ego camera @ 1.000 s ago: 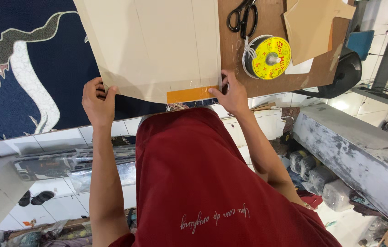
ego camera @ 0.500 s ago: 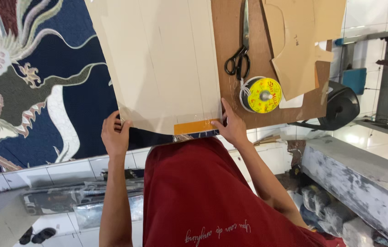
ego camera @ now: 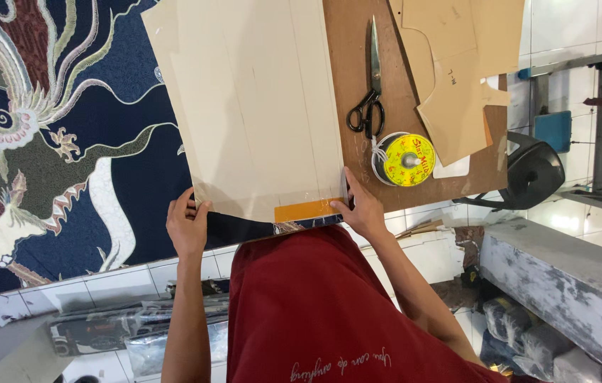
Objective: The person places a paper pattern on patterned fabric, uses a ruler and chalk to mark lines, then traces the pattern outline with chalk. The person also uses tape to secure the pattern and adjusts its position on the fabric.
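From the head view, I am holding a big cream paper sheet by its near edge, flat over the dark blue patterned cloth on the bench. My left hand is pinching the sheet's near left corner, thumb on top, fingers curled under. My right hand is pressing its grip together on the near right corner, just beside an orange strip along that edge. The sheet's long axis is running away from me, leaning slightly left. Its right edge is lying close to the black scissors, which are pointing away from me, and the yellow tape roll is sitting near my right hand. Tan pattern pieces are crowding the far right; the cloth on the left is leaving open room.
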